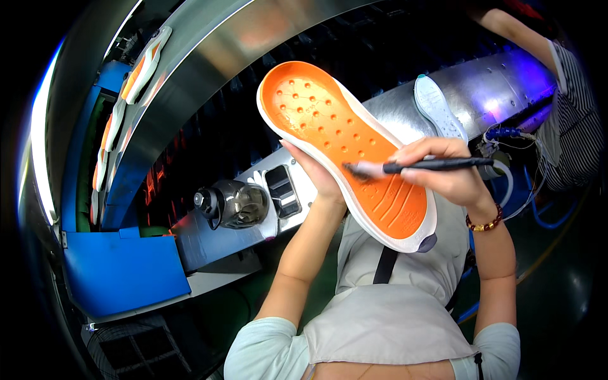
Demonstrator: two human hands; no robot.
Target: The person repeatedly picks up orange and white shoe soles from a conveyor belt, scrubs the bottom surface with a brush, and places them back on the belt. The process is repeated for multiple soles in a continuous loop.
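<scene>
Head view looks down on an orange shoe sole (345, 142) with a white rim, held up in the air in front of the person's chest, its dimpled inner face turned upward toward the camera. The left hand (316, 174) grips it from beneath along the near edge, fingers wrapped under so that the whole orange face stays bare, which seems to be the reason for the hold. The right hand (443, 174) is closed around a black-handled brush (418, 166), pinched like a pen, with its bristles touching the orange face near the middle of the sole; a bead bracelet (484, 223) sits on that wrist. The sole tilts from upper left down to lower right, which probably lets the brush sweep along its length.

Beyond the hands runs a long metal conveyor housing (468, 82), curved by the lens, with a second, pale sole (437, 107) lying on it just past the brush hand. Nearer the left hand a small dark jar (237, 202) rests on a metal ledge beside a black switch panel (282, 190). Further left, more orange and white soles (136, 76) ride in a row on a belt above a blue bin (123, 272). At the upper right another person's arm in a striped sleeve (570, 95) reaches over the line. The room around is dark, lit by a violet glow.
</scene>
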